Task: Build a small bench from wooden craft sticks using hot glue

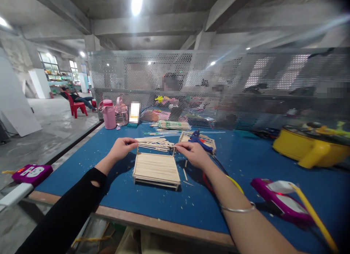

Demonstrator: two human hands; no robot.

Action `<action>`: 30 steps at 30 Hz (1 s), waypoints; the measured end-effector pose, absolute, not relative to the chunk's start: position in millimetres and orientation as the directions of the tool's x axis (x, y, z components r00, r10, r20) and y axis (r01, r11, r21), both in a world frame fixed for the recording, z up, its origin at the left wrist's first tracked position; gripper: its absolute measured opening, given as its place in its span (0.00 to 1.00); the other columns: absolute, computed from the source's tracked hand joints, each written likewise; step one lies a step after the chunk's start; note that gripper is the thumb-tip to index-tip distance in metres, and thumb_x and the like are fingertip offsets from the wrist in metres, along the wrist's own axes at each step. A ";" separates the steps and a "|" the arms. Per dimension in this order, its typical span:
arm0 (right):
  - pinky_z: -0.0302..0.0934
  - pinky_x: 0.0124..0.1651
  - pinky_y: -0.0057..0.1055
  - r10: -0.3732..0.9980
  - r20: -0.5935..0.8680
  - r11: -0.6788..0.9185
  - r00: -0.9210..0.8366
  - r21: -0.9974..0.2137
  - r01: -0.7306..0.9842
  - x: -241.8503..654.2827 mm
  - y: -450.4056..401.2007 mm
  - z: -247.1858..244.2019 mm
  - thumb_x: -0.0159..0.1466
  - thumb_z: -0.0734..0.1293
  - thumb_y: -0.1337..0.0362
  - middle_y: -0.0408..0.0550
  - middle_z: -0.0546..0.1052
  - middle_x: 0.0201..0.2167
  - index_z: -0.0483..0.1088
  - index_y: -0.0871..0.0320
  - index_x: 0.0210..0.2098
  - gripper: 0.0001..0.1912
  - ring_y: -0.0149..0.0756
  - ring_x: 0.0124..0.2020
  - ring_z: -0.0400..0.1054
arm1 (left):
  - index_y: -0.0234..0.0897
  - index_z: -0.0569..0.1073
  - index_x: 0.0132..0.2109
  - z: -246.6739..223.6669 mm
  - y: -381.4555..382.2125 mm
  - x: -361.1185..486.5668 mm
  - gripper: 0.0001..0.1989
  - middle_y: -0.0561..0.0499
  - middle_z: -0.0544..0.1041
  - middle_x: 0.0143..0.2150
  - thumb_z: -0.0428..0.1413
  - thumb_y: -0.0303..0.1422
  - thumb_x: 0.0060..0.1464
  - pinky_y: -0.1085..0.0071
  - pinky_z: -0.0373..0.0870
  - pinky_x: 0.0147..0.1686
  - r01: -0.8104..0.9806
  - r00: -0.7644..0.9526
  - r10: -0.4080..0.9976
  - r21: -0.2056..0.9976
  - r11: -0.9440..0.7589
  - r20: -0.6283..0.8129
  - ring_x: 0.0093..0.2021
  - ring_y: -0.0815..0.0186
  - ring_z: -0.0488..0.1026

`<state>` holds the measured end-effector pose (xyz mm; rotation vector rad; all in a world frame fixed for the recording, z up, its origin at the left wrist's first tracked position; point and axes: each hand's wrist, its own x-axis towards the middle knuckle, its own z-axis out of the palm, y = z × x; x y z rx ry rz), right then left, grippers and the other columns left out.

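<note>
A small bed-like frame of pale wooden sticks (155, 168) stands on the blue table, with two short posts rising at its far corners. My left hand (124, 147) is closed in a pinch at the top of the left post. Over the right post, the fingertips of my right hand (191, 151) are pinched too. A thin wooden stick (157, 144) seems to span between both hands, hard to separate from the pile of loose sticks (153, 140) behind it. A blue glue gun (201, 141) lies beyond my right hand, on or against another stick-built piece (210, 140).
Bundled sticks (173, 125) lie near the perforated metal screen (147, 75). A pink jug (108, 115) stands at the back left. Purple power strips sit at the left edge (32, 174) and right (283, 203). A yellow container (290, 146) is at far right. Cables run beside my right forearm.
</note>
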<state>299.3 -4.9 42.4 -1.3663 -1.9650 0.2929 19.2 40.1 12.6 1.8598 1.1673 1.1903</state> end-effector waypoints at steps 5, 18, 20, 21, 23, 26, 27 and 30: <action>0.63 0.39 0.33 0.868 0.449 0.449 -0.211 -0.528 0.721 301.9 -1.9 39.2 0.56 0.60 0.59 0.51 0.78 0.33 0.75 0.61 0.32 0.15 0.39 0.35 0.71 | 0.32 0.77 0.35 11.6 41.1 19.0 0.16 0.46 0.78 0.33 0.57 0.40 0.42 0.69 0.65 0.35 0.328 0.188 0.916 0.856 -0.400 0.355 0.33 0.64 0.72; 0.63 0.40 0.33 0.825 0.504 0.503 -0.255 -0.449 0.738 302.5 -3.2 41.0 0.57 0.60 0.60 0.52 0.78 0.33 0.75 0.60 0.31 0.14 0.39 0.35 0.71 | 0.32 0.76 0.35 12.1 42.3 18.0 0.14 0.46 0.78 0.32 0.56 0.38 0.44 0.71 0.65 0.34 0.369 0.210 0.888 0.808 -0.459 0.409 0.32 0.66 0.71; 0.63 0.41 0.33 0.825 0.502 0.505 -0.260 -0.446 0.739 301.7 -4.2 42.3 0.56 0.60 0.61 0.52 0.78 0.33 0.75 0.61 0.31 0.14 0.39 0.35 0.71 | 0.32 0.76 0.35 12.4 42.3 18.1 0.14 0.46 0.78 0.32 0.56 0.38 0.44 0.71 0.65 0.33 0.374 0.209 0.888 0.806 -0.459 0.409 0.31 0.66 0.71; 0.63 0.40 0.33 0.829 0.496 0.501 -0.259 -0.451 0.739 301.2 -4.6 42.7 0.56 0.60 0.61 0.52 0.78 0.33 0.75 0.61 0.31 0.14 0.39 0.35 0.71 | 0.32 0.76 0.34 12.2 42.5 18.1 0.14 0.46 0.78 0.32 0.56 0.38 0.44 0.71 0.64 0.33 0.375 0.209 0.887 0.805 -0.461 0.411 0.31 0.66 0.71; 0.63 0.40 0.33 0.842 0.483 0.481 -0.241 -0.471 0.739 300.1 -5.2 43.0 0.55 0.61 0.61 0.51 0.78 0.33 0.75 0.61 0.33 0.14 0.38 0.35 0.71 | 0.32 0.76 0.34 11.5 43.2 17.9 0.14 0.47 0.78 0.31 0.56 0.38 0.44 0.71 0.64 0.33 0.371 0.212 0.883 0.801 -0.469 0.419 0.31 0.66 0.71; 0.63 0.40 0.33 0.857 0.474 0.450 -0.202 -0.500 0.739 298.1 -5.4 42.2 0.55 0.61 0.60 0.50 0.78 0.33 0.74 0.60 0.34 0.14 0.38 0.35 0.71 | 0.33 0.76 0.34 10.6 44.1 17.6 0.14 0.47 0.78 0.31 0.56 0.38 0.44 0.71 0.64 0.33 0.368 0.217 0.878 0.798 -0.478 0.426 0.31 0.66 0.71; 0.63 0.40 0.32 0.859 0.473 0.445 -0.194 -0.504 0.740 297.6 -5.3 41.8 0.56 0.61 0.59 0.50 0.78 0.33 0.74 0.60 0.33 0.14 0.38 0.35 0.71 | 0.32 0.76 0.34 10.6 44.2 17.6 0.14 0.47 0.78 0.31 0.56 0.38 0.44 0.71 0.64 0.33 0.372 0.215 0.879 0.797 -0.476 0.425 0.31 0.66 0.71; 0.63 0.38 0.32 0.864 0.466 0.434 -0.189 -0.502 0.748 296.3 -4.8 41.6 0.56 0.60 0.58 0.49 0.78 0.31 0.74 0.61 0.31 0.15 0.38 0.34 0.71 | 0.32 0.77 0.34 11.0 44.0 17.9 0.14 0.47 0.78 0.31 0.56 0.39 0.44 0.71 0.64 0.33 0.373 0.213 0.882 0.800 -0.471 0.420 0.30 0.66 0.70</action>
